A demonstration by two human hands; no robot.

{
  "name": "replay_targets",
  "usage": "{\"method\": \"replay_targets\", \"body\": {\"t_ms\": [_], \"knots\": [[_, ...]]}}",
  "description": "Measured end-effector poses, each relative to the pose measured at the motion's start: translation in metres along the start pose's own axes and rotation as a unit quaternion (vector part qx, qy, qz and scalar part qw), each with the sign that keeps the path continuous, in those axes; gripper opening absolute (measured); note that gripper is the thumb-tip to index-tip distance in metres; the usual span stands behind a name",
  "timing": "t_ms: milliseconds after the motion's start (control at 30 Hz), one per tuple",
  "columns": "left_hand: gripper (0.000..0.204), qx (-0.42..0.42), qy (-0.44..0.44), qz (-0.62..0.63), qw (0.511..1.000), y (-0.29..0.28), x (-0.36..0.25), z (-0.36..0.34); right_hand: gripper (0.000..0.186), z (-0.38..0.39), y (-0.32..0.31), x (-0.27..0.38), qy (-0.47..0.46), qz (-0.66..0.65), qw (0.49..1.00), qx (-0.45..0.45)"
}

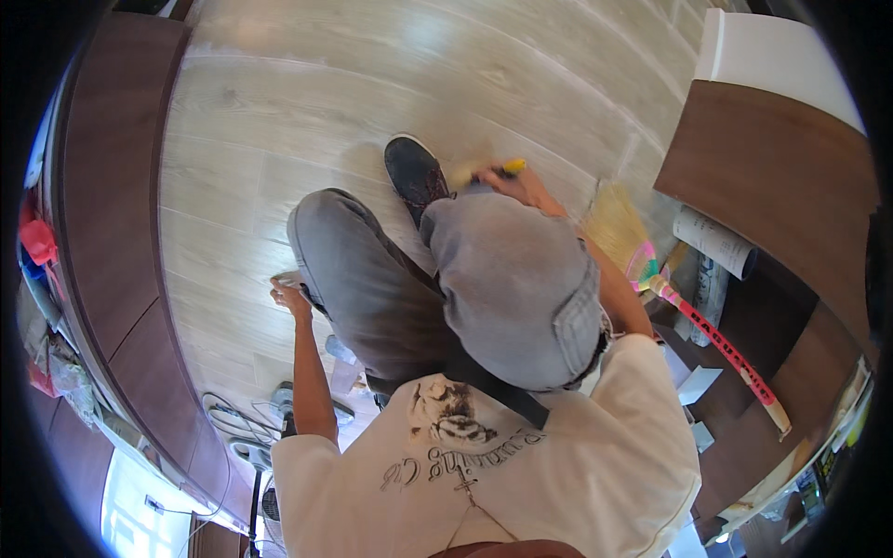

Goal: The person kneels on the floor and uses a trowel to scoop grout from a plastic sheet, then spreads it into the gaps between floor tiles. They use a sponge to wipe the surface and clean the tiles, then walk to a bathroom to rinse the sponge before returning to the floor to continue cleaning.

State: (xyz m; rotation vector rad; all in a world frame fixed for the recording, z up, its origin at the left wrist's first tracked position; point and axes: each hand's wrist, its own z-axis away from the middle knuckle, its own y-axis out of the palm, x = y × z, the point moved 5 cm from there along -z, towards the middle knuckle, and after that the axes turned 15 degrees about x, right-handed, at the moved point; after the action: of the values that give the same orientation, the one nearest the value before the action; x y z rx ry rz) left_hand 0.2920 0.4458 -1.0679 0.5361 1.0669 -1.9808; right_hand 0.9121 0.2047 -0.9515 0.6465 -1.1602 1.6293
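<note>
Right hand (521, 186) is clamped on a yellow tool (507, 168) pressed to the wooden floor (307, 121) beside the black shoe (416, 173). Left hand (290, 298), fingers apart, rests flat on the floor. A broom (651, 270) lies nearby.

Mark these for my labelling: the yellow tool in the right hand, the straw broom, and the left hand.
Yellow tool (510, 167), head view, its tip beyond the right hand.
Straw broom with red handle (617, 228), head view, bristles.
Left hand (290, 299), head view, knuckles.
</note>
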Motion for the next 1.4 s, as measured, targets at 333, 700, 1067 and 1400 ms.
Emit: {"method": "replay_targets", "body": {"t_ms": [333, 700, 1067, 1400], "knots": [[0.047, 0.021, 0.051, -0.143, 0.988, -0.007, 0.016, -0.036, 0.024, 0.134, 0.000, -0.025, 0.126, -0.071, 0.962, -0.232], [0.064, -0.019, 0.106, -0.337, 0.935, -0.009, 0.001, -0.031, 0.049, 0.173, 0.118, -0.090, 0.390, -0.061, 0.913, 0.101], [0.070, 0.054, 0.025, -0.336, 0.940, -0.013, 0.014, -0.056, 0.058, 0.230, 0.140, -0.120, 0.433, -0.100, 0.896, -0.028], [0.092, 0.007, -0.005, -0.322, 0.947, 0.021, -0.019, 0.002, 0.039, 0.506, 0.087, -0.153, 0.420, -0.200, 0.657, -0.593]]}}
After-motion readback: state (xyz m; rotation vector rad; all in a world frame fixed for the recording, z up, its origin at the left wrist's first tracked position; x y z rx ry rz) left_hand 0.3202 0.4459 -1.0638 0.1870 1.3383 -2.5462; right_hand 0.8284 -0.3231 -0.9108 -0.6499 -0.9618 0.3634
